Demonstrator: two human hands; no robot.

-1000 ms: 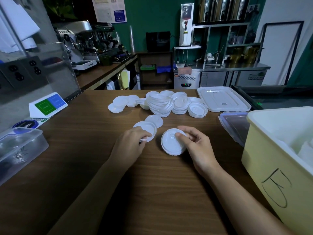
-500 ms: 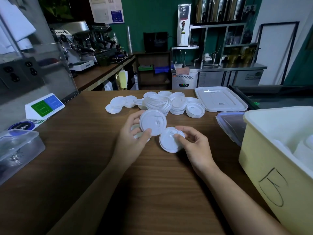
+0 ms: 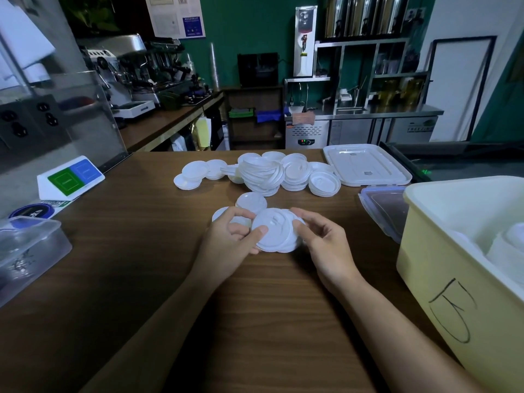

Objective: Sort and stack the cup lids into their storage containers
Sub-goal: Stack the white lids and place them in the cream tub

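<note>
Cup lids (image 3: 276, 232), white and round with ridged tops (two overlapping), are at the middle of the table (image 3: 141, 279), gripped at opposite rims by the left hand (image 3: 226, 245) and right hand (image 3: 326, 246). Bare wood lies nearer, a loose lid pile (image 3: 263, 174) behind, and a yellow bin (image 3: 453, 279) walls the right edge

A café — espresso machine (image 3: 133, 72), steel counter (image 3: 368, 110), cup lids (image 3: 263, 174).
</note>
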